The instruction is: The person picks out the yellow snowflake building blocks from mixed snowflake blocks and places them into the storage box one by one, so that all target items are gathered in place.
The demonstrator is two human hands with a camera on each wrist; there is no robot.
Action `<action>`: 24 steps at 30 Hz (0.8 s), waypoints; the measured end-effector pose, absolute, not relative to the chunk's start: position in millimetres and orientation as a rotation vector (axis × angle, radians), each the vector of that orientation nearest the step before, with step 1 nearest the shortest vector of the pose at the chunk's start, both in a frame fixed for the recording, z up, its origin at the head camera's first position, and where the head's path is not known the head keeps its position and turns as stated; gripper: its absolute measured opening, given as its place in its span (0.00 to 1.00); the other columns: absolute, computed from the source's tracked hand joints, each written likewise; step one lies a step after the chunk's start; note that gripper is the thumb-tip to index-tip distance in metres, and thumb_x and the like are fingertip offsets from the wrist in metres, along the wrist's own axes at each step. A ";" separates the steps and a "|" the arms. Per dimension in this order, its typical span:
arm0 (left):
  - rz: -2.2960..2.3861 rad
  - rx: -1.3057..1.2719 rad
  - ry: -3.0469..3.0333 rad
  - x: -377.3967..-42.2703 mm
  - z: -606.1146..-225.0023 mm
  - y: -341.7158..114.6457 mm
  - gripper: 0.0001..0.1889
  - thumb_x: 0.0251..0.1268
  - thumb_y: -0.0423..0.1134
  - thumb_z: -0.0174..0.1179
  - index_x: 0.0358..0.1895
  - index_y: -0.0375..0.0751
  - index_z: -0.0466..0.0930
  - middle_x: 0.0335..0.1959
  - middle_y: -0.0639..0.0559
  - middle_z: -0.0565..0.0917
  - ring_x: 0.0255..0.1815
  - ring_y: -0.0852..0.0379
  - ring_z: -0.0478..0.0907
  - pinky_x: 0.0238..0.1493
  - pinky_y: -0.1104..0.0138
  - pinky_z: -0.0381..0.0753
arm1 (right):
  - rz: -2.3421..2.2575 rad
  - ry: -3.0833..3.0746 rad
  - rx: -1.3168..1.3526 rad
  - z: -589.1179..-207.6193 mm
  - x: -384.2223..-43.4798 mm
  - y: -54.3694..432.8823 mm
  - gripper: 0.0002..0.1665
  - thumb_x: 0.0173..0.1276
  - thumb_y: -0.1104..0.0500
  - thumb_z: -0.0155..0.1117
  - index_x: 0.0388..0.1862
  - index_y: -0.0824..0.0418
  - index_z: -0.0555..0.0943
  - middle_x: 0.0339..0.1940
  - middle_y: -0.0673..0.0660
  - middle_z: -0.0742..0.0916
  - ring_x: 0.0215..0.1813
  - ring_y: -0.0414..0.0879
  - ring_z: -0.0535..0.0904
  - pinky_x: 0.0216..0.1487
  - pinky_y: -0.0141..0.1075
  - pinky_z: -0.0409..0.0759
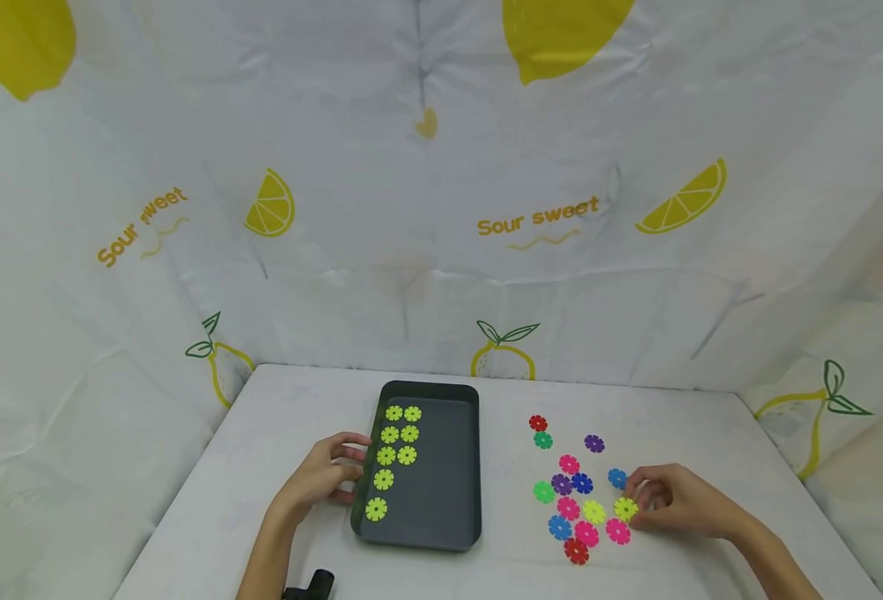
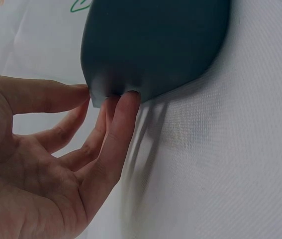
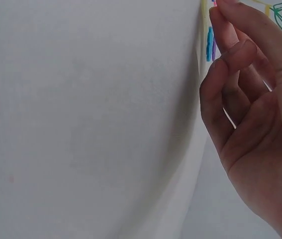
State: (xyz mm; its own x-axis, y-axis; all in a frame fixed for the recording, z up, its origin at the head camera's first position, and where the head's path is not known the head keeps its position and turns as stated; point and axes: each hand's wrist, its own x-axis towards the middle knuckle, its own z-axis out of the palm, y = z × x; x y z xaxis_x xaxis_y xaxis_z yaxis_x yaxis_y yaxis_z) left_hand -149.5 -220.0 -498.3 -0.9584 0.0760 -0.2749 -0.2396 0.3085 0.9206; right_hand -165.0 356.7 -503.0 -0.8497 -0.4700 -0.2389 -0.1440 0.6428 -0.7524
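Observation:
In the head view, several yellow notched plastic discs point(image 1: 384, 479) lie inside a dark grey tray point(image 1: 441, 475), lined up along its left side. My left hand point(image 1: 324, 477) touches the tray's left edge with its fingertips; the left wrist view shows them against the tray's outer wall point(image 2: 150, 45). On the right, my right hand point(image 1: 681, 504) pinches a yellow disc point(image 1: 625, 509) between thumb and index finger at the edge of a loose group. Beside it lie a pink disc point(image 1: 617, 532), another yellow disc point(image 1: 594, 512) and a blue disc point(image 1: 617, 478).
Red, green, purple, pink and blue discs point(image 1: 568, 507) are scattered on the white table point(image 1: 509, 575) right of the tray. A black object point(image 1: 314, 586) shows at the bottom edge near the left forearm. Behind the table hangs a lemon-print cloth point(image 1: 381, 292).

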 end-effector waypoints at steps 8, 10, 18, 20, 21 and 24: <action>1.704 -0.146 2.311 -150.0 -498.0 -220.2 0.26 0.67 0.30 0.63 0.70 0.39 0.78 0.59 0.38 0.84 0.48 0.49 0.86 0.38 0.55 0.92 | -1.100 2.478 -0.502 -493.8 -166.5 354.7 0.20 0.65 0.56 0.82 0.48 0.65 0.85 0.33 0.51 0.90 0.31 0.40 0.85 0.37 0.29 0.87; 1.703 -0.151 2.313 -150.1 -498.3 -220.4 0.26 0.67 0.30 0.63 0.69 0.39 0.78 0.59 0.38 0.84 0.49 0.49 0.86 0.38 0.55 0.92 | -1.128 2.481 -0.506 -490.8 -167.4 349.8 0.21 0.65 0.56 0.82 0.49 0.66 0.85 0.33 0.51 0.91 0.30 0.41 0.85 0.38 0.29 0.88; 1.696 -0.137 2.313 -150.1 -499.5 -220.5 0.26 0.67 0.30 0.63 0.70 0.38 0.77 0.59 0.38 0.84 0.49 0.50 0.86 0.38 0.54 0.92 | -1.246 2.465 -0.644 -475.7 -176.0 313.8 0.19 0.68 0.58 0.80 0.52 0.66 0.85 0.34 0.52 0.92 0.25 0.48 0.83 0.30 0.30 0.84; 1.700 -0.131 2.310 -150.3 -499.7 -220.5 0.27 0.68 0.30 0.63 0.70 0.38 0.77 0.59 0.38 0.84 0.49 0.51 0.86 0.38 0.54 0.92 | -1.266 2.479 -0.686 -470.3 -179.7 303.6 0.19 0.68 0.58 0.80 0.52 0.66 0.85 0.35 0.52 0.93 0.26 0.48 0.84 0.30 0.30 0.84; 1.702 -0.130 2.310 -150.4 -499.7 -220.3 0.27 0.68 0.30 0.63 0.70 0.38 0.77 0.59 0.38 0.84 0.49 0.51 0.86 0.38 0.54 0.92 | -1.272 2.490 -0.704 -468.1 -181.7 299.0 0.19 0.68 0.58 0.80 0.52 0.66 0.86 0.36 0.52 0.93 0.27 0.47 0.84 0.31 0.30 0.84; 1.703 -0.132 2.313 -150.6 -499.8 -219.9 0.27 0.67 0.30 0.63 0.70 0.38 0.77 0.58 0.37 0.84 0.48 0.51 0.86 0.38 0.54 0.92 | -1.282 2.512 -0.767 -462.6 -187.6 285.3 0.18 0.68 0.58 0.80 0.52 0.64 0.86 0.36 0.53 0.93 0.28 0.47 0.86 0.32 0.30 0.85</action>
